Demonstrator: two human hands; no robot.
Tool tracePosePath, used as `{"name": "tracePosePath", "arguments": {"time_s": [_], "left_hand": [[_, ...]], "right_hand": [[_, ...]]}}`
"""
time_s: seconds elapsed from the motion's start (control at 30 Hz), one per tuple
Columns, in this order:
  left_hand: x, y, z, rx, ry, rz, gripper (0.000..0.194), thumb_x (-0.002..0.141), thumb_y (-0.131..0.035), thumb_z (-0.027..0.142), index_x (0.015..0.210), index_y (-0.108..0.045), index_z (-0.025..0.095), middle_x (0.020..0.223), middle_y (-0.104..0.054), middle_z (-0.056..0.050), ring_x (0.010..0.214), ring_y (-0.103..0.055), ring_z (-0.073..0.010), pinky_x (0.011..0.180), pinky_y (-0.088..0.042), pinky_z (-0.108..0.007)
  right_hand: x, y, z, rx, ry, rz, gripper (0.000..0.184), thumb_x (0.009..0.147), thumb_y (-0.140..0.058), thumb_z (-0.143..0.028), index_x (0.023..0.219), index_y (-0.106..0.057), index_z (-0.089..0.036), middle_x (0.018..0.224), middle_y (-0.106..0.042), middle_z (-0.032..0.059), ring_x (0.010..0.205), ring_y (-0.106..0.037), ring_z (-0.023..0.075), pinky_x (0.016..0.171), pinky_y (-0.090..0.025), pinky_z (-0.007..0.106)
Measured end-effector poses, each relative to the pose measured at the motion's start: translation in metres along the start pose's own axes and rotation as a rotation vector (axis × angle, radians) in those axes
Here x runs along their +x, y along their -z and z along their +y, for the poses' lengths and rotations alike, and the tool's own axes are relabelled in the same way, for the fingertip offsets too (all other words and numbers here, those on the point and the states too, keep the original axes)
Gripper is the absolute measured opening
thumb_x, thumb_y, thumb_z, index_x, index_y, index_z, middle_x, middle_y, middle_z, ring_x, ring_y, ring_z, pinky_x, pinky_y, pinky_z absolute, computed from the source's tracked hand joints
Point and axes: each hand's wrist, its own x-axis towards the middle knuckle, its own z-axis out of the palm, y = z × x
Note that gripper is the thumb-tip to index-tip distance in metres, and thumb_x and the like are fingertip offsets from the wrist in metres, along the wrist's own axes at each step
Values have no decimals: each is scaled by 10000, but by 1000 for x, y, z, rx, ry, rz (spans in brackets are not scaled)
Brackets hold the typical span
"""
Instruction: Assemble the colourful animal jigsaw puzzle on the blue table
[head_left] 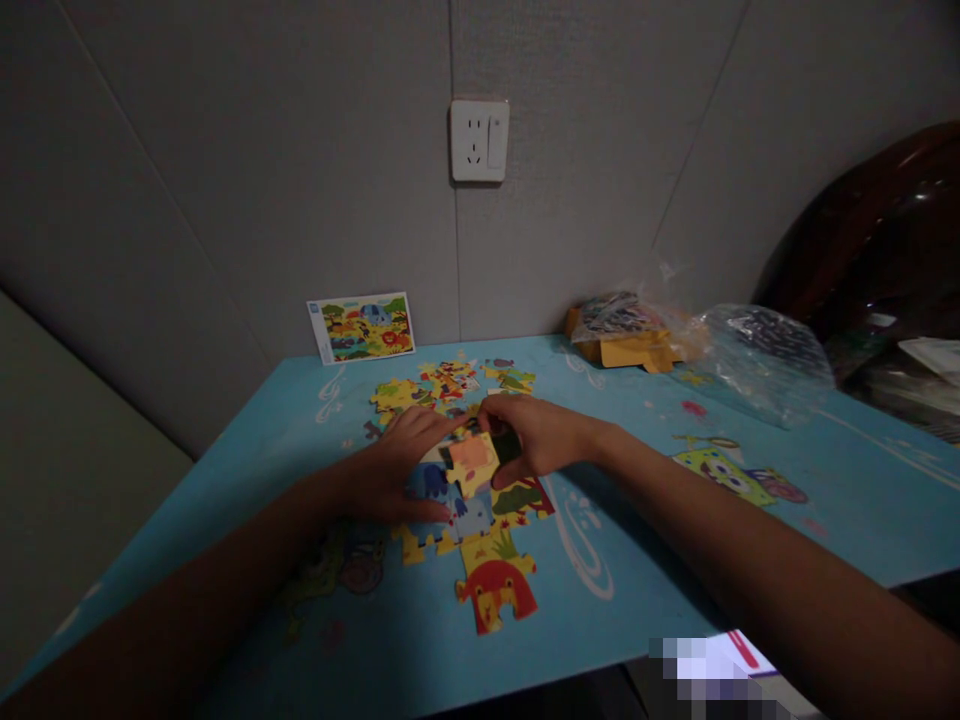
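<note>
A pinkish-orange and yellow puzzle piece [473, 462] is in my right hand [531, 435], its thumb at the right edge and its index finger curled near the top. My left hand [401, 465] lies open on the other side, thumb and index finger spread apart around the blue part of the jigsaw puzzle [472, 515]. Below my hands the joined pieces continue down to a red-maned lion piece [495, 595]. Loose yellow puzzle pieces [401, 397] and a green and yellow group [510, 377] lie beyond my hands. Parts of the puzzle are hidden under my fingers.
A picture card [363, 328] with the animal scene leans on the wall at the back left. At the back right are a yellow box [637, 350] and a clear plastic bag [772, 365]. The blue table [300, 430] has printed cartoon figures. A socket [480, 140] is on the wall.
</note>
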Motion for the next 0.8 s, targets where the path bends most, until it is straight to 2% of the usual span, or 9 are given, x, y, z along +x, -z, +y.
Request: {"name": "tracePosePath", "arguments": {"time_s": [0.1,0.23,0.4,0.5,0.63,0.8], "left_hand": [[0,-1,2,-20,-19,-3,962,770,-630,645,1517,-196,220,1363,-455,-159,1198,-428,-357,1049,-326,-555],[-2,-3,6,-29,-12,-30,998,737,-643,682,1505,-224,202,1370,-436,-167,1220,-413,-366,1064,-308,-557],[-3,-3,9,-51,17,-55,950,762,-638,650,1499,-244,199,1365,-425,-164,1239,-401,-362,1069,-307,-556],[-3,-2,10,-55,12,-86,936,755,-647,651,1500,-264,232,1367,-423,-160,1249,-393,-365,1067,-301,-566],[-3,-2,15,-27,-1,-126,1043,644,-701,713,1491,-308,250,1409,-386,-190,1275,-358,-420,1057,-274,-622],[-3,-2,17,-33,-11,-122,939,684,-714,635,1471,-359,267,1449,-359,-188,1313,-330,-426,1063,-255,-638]], "right_hand": [[-1,0,-3,132,-9,-4,439,625,-802,-386,857,-488,-186,708,-509,-34,607,-431,113,554,-306,238],[-1,-4,-5,300,8,-3,274,747,-704,-339,770,-481,-181,633,-473,-59,549,-408,84,528,-302,222],[-3,-6,-10,347,-11,-90,266,796,-639,-332,643,-507,-159,536,-412,-74,491,-351,62,487,-255,215],[-5,-3,-16,481,-86,-310,285,846,-576,-325,626,-531,-149,508,-490,-54,456,-421,66,481,-310,209],[-8,1,-28,544,-100,-644,295,872,-558,-298,633,-598,-131,518,-589,-13,470,-516,79,507,-392,204],[-11,1,-47,512,-133,-937,285,881,-592,-351,706,-653,-134,482,-576,-40,397,-478,71,438,-385,192]]}}
